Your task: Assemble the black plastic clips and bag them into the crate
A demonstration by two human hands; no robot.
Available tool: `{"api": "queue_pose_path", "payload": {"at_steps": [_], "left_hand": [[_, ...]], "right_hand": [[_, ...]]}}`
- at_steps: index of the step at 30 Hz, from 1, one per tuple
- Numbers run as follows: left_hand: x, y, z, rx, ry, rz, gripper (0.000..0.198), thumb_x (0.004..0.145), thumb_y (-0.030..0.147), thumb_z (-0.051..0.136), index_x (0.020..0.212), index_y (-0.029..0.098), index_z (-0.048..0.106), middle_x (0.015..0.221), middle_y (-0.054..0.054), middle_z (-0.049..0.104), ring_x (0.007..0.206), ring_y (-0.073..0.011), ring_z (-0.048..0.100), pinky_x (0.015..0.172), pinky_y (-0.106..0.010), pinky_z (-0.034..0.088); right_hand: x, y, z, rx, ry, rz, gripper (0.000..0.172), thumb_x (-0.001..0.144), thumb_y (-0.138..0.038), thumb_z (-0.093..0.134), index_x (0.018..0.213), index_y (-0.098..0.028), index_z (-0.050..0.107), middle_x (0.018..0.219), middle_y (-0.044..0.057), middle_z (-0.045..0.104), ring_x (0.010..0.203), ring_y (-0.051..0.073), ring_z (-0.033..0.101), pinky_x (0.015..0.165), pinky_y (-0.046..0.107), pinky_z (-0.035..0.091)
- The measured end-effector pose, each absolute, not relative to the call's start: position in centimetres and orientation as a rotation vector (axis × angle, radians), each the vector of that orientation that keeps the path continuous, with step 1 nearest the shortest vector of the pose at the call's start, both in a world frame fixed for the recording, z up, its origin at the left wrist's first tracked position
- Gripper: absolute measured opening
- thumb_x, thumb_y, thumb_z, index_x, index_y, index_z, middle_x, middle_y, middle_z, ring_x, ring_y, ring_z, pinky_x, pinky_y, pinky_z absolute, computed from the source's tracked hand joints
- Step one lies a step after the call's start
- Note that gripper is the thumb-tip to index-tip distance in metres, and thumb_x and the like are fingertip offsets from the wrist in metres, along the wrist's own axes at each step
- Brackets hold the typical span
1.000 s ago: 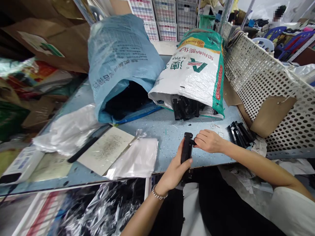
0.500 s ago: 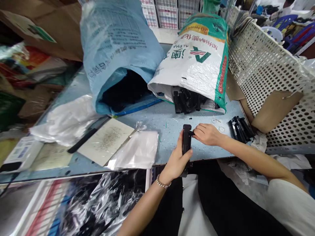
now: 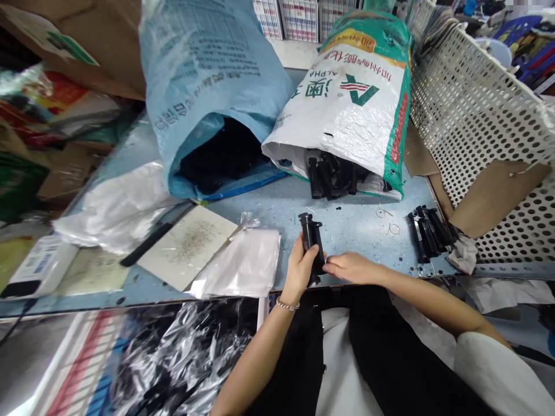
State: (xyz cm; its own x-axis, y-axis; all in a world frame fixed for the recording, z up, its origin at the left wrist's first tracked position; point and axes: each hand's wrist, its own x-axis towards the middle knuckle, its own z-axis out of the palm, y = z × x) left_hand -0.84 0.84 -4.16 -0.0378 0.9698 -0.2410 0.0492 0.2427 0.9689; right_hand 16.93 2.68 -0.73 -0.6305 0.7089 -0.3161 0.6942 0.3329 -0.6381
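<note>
Black, long plastic-looking piece (image 3: 309, 236) sits in the left hand (image 3: 298, 273), fingers wrapped round it, presumably for steadiness; the right hand (image 3: 349, 267) meets its lower side, fingers bunched, pinch unclear.

Beaded bracelet (image 3: 287, 305), white sleeve (image 3: 489, 361), black garment (image 3: 394, 352)

Long black piece (image 3: 307, 232): plain black is being shown. Blue plastic sack (image 3: 212, 75): darker blue print is being carried. White plastic sack (image 3: 338, 133): green edging, orange band, green-and-red lettering are being displayed. Flat light-blue tabletop (image 3: 362, 231): dark specks are being shown.
</note>
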Motion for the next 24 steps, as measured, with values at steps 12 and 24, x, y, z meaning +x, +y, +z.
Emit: {"api": "queue_pose_path", "payload": {"at_steps": [12, 24], "left_hand": [[-1.6, 1.0, -7.3, 1.488, 1.792, 1.095, 0.053, 0.091, 0.022, 0.047, 0.144, 0.018, 0.047, 0.15, -0.019, 0.042, 0.145, -0.0318, 0.035, 0.12, -0.059, 0.022], [1.7, 3.3, 1.0, 0.682, 0.932, 1.046, 0.044, 0.08, 0.047, 0.068, 0.112, 0.02, 0.054, 0.078, 0.002, 0.063, 0.055, -0.0109, 0.059, 0.051, -0.023, 0.048]], "right_hand": [[15.8, 16.5, -2.7, -2.02, -1.976, 0.301, 0.023, 0.104, -0.029, 0.036, 0.115, -0.014, 0.05, 0.096, 0.014, 0.07, 0.081, 0.025, 0.068, 0.069, 0.031, 0.043], [18.6, 3.9, 0.4, -0.866, -2.246, 0.162, 0.039, 0.102, -0.05, 0.039, 0.117, -0.017, 0.053, 0.094, 0.01, 0.065, 0.085, 0.024, 0.059, 0.075, 0.037, 0.045]]}}
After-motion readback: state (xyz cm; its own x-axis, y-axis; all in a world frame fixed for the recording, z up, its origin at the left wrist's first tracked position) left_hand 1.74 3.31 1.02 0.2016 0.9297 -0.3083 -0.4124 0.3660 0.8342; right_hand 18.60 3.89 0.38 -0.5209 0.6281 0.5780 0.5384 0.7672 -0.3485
